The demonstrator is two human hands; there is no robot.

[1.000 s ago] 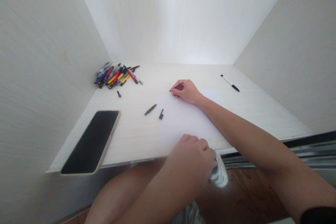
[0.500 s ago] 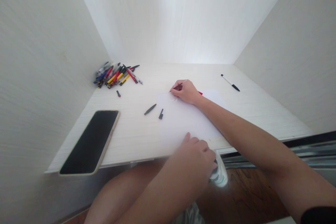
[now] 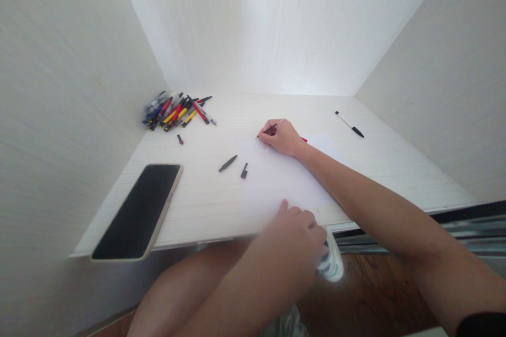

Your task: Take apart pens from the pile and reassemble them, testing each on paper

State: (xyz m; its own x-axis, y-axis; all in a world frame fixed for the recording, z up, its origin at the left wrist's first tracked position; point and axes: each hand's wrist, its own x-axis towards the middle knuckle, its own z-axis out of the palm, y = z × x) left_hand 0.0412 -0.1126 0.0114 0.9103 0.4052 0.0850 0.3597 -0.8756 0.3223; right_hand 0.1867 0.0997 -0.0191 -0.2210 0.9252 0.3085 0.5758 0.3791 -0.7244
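No readable text, labels or numbers anywhere.

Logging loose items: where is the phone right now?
In the head view the phone lies screen-up at the desk's near left corner, left of the paper and the left hand.

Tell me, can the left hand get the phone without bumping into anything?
Probably yes. The left hand rests on the paper's near edge, and only bare desk lies between it and the phone.
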